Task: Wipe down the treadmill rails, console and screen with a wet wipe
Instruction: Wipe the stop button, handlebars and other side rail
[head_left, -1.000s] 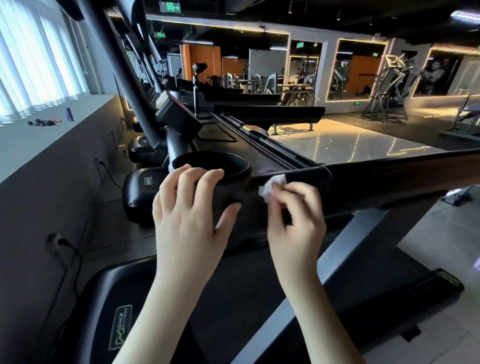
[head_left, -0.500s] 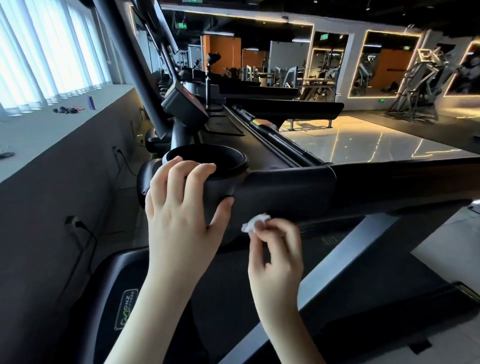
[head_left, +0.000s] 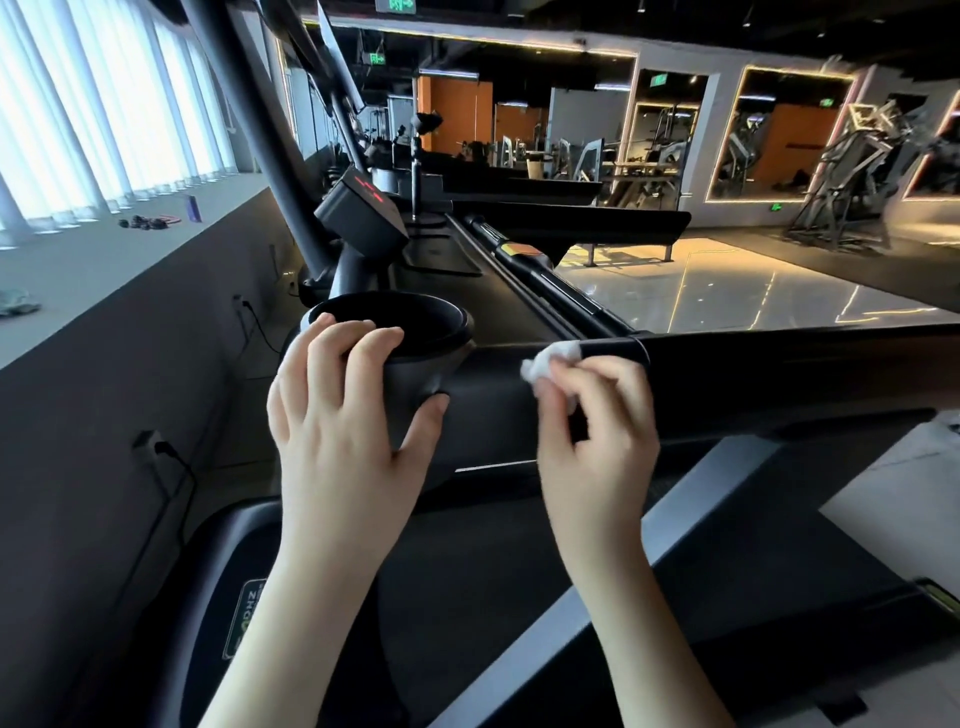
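**Change.** 0.5 s ago my right hand (head_left: 597, 441) held the wet wipe (head_left: 545, 364) low, below and to the right of the cup holder (head_left: 431, 332), off the front of the console (head_left: 488, 410). It has since risen. The wipe now touches the console's top edge, right of the cup holder and about level with its rim, where the rail (head_left: 805, 353) begins. My left hand (head_left: 337, 431) has kept its grip on the cup holder.

**Writing.**
- Below the cup holder, the motor cover (head_left: 208, 597) carries a green-edged label (head_left: 248, 618). It reads "DHZ" sideways, with one end hidden by my left forearm. The smaller line beside it is too small to read.
- Green signs (head_left: 395, 5) glow high above and beyond the cup holder. Their wording is not legible.
- A slanted box (head_left: 363, 208) just beyond the cup holder shows red lit marks I cannot read.

**Pose.**
- Left hand: 4 fingers are curled over the near rim of the cup holder. The thumb is spread wide and pressed on the outer wall, so the hand is clamped on it.
- Right hand: the back of the hand faces me. Thumb and fingertips are pinched together on the crumpled wipe, which sticks out up and to the left of them.
- The 2 forearms are bare and rise from the bottom of the view.
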